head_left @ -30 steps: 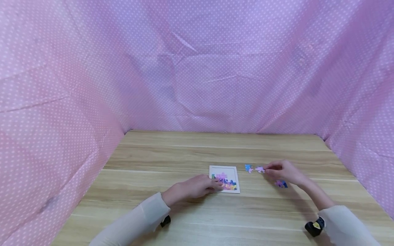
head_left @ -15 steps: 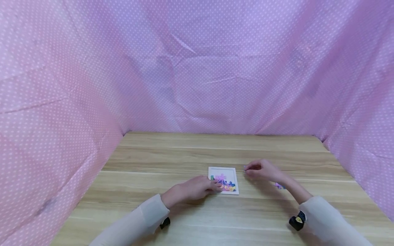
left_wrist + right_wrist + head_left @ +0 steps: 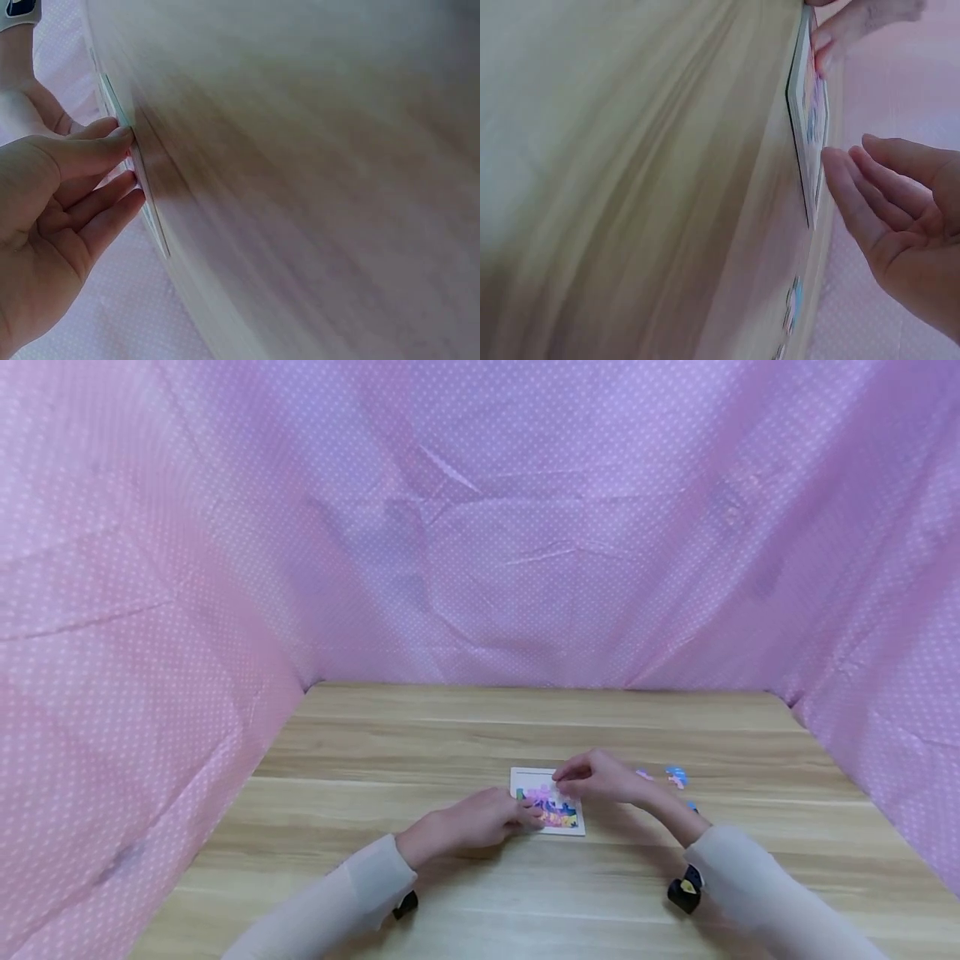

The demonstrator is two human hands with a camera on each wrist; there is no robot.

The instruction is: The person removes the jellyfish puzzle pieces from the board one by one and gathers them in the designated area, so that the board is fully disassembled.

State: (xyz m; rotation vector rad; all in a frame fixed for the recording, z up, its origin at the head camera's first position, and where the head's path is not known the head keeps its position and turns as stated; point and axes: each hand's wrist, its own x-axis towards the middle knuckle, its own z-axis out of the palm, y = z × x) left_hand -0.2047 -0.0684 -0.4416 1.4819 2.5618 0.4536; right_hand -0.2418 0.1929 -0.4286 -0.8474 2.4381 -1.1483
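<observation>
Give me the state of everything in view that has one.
Tray: flat on table, partly filled.
Loose pieces: lying right of tray, unfitted.
Left hand: holding tray's near-left side.
Right hand: fingers bent at tray's right side; grip unclear.
Curtain: hanging, creased.

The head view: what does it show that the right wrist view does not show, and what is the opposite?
Only the head view: the pale sleeves and black wrist devices.
Only the right wrist view: the palm side of the right hand, and the puzzle tray nearly edge-on.
Both: right hand, left hand, tray, loose puzzle pieces, table, dotted cloth.
</observation>
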